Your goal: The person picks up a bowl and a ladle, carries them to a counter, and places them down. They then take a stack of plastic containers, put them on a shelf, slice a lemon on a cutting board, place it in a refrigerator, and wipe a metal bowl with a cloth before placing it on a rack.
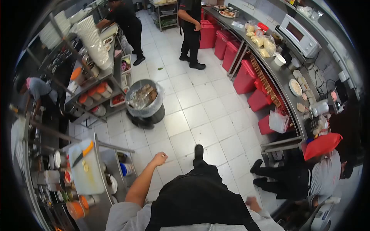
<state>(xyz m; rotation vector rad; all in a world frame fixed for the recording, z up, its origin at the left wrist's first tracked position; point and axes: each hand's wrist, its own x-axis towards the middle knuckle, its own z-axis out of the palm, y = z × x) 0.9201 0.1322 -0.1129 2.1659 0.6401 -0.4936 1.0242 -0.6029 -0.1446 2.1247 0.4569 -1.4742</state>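
Note:
My left hand (158,158) hangs over the white floor tiles in front of me. Its fingers are curled in, and nothing shows in them. To its left is a steel counter with a white cutting board (88,169), on which lie an orange-handled knife (83,153) and a few small pale slices (85,166). Low at my right side, my right hand (253,204) is blurred by motion and its fingers cannot be made out. It is near my grey sleeve and black apron (200,200), apart from any counter.
A lined trash bin (160,94) stands ahead on the tiled floor (189,115). Red bins (245,77) line the right counter. A person in grey (323,173) works close on my right; two people in black (129,23) (189,30) stand ahead, another (40,90) at left.

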